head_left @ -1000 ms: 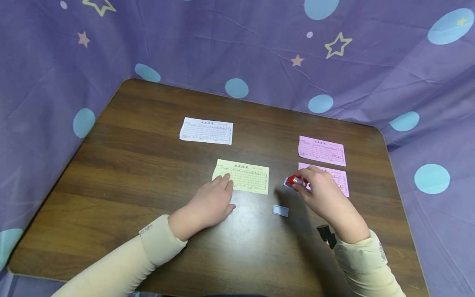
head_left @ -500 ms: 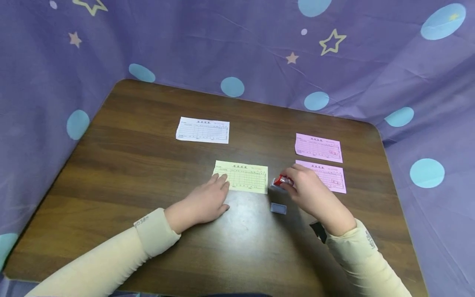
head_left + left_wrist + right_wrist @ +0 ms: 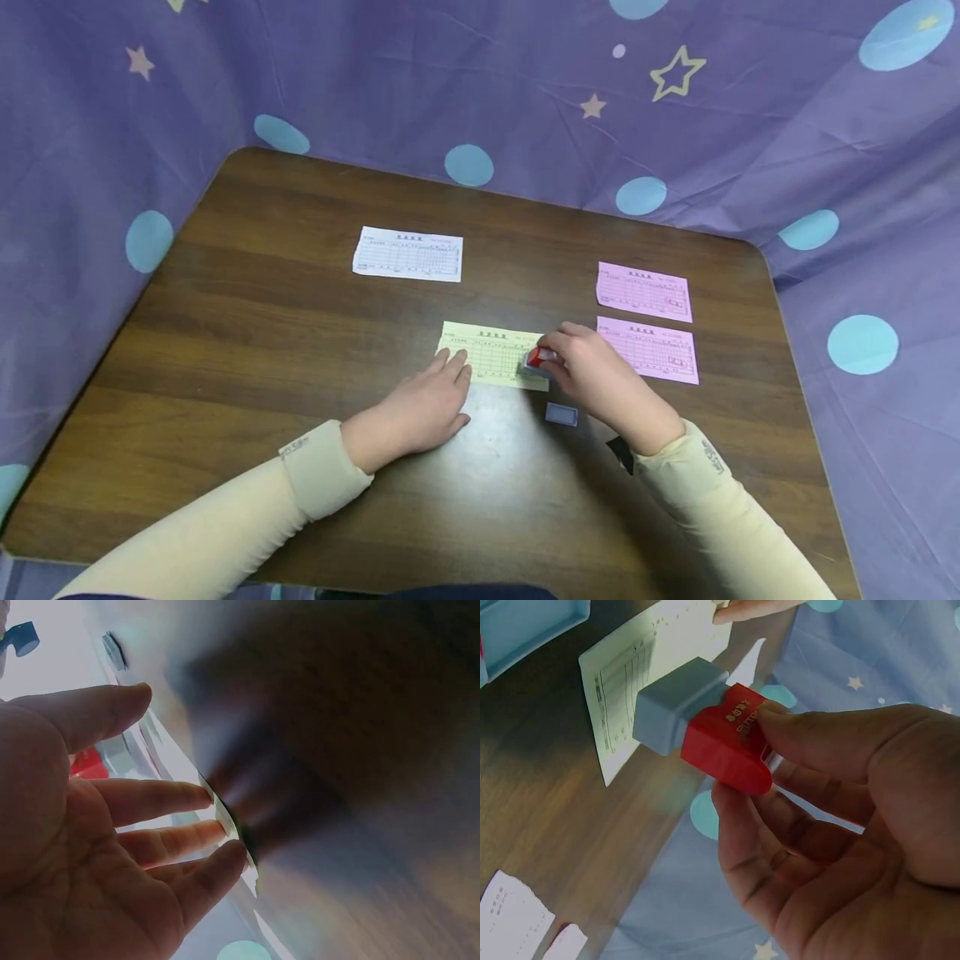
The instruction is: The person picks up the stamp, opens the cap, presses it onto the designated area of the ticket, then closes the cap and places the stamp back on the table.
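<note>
My right hand pinches a self-inking stamp between thumb and fingers. The stamp has a red handle part and a grey-blue base. In the head view it overlaps the right end of a yellow printed slip. My left hand lies with its fingers extended, fingertips on the slip's lower left part; the left wrist view shows those fingertips at the paper's edge. Just below the slip sits a small shallow blue cap, which the right wrist view shows as a blue rim.
Two pink slips with red marks lie one above the other at the right. A white slip lies farther back on the left. The brown wooden table has a purple patterned curtain behind and beside it.
My right hand has moved left with the stamp, from beside the lower pink slip to over the right end of the yellow slip. My left hand stays on the yellow slip.
</note>
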The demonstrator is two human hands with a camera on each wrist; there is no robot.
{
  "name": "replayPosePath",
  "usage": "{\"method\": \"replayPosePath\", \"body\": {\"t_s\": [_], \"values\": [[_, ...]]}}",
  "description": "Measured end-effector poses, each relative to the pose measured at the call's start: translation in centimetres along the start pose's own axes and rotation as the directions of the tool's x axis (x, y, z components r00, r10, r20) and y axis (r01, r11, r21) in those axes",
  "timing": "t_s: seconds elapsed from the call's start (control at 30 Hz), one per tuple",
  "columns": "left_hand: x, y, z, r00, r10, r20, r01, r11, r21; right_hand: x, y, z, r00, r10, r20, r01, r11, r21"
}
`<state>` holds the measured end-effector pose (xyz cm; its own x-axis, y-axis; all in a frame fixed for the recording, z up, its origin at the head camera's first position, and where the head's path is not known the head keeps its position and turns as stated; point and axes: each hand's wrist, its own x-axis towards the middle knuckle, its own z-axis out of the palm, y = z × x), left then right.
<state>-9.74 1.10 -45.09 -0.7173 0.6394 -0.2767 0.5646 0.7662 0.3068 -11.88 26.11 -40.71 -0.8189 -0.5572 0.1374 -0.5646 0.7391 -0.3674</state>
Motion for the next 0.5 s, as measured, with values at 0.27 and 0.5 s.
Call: {"method": "replayPosePath", "body": {"t_s": [0.27,0.5], "values": [[0.1,0.0,-0.1,1.0,-0.004,-0.014,0.005,1.0,0.007,1.3,0.1,1.0,1.0,-0.021,0.022,0.021,1.0,-0.003],[0.1,0.0,-0.3,1.0,0.001,0.003,-0.001,1.0,0.013,1.7,0.1,1.2,0.998,-0.014,0.057,0.015,1.0,-0.02]]}}
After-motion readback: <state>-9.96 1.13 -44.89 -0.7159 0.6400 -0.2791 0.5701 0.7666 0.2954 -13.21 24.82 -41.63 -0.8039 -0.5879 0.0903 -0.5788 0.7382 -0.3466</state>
